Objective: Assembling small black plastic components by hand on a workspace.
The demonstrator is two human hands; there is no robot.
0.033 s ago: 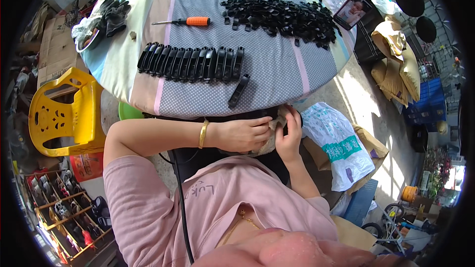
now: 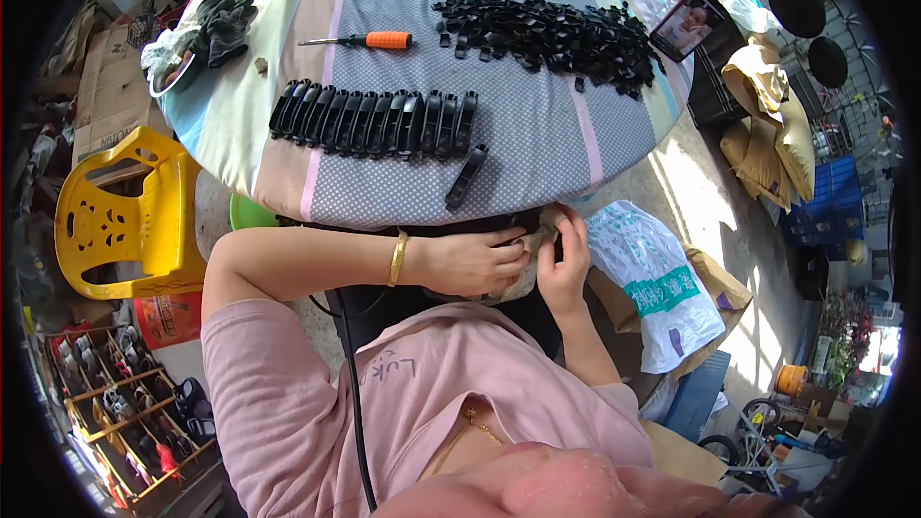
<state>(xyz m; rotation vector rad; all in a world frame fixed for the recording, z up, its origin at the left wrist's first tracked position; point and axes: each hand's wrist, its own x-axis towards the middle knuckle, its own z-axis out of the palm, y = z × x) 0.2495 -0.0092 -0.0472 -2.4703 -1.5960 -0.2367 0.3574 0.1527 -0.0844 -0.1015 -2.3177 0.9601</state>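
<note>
At the near edge of the table, above my lap, my left hand and my right hand hold a crumpled beige cloth between them. The left fingers are curled against it; those of the right are bent and pinch its upper part. Whether something small lies inside the cloth I cannot make out. Just beyond my hands, one black plastic clip-like part rests at a slant on the tablecloth. Behind it stands a tight row of similar black parts.
An orange-handled screwdriver lies beyond the row. A heap of small black pieces spreads at the far right, beside a propped phone. Grey gloves sit far left. A yellow chair stands left, a white plastic bag right.
</note>
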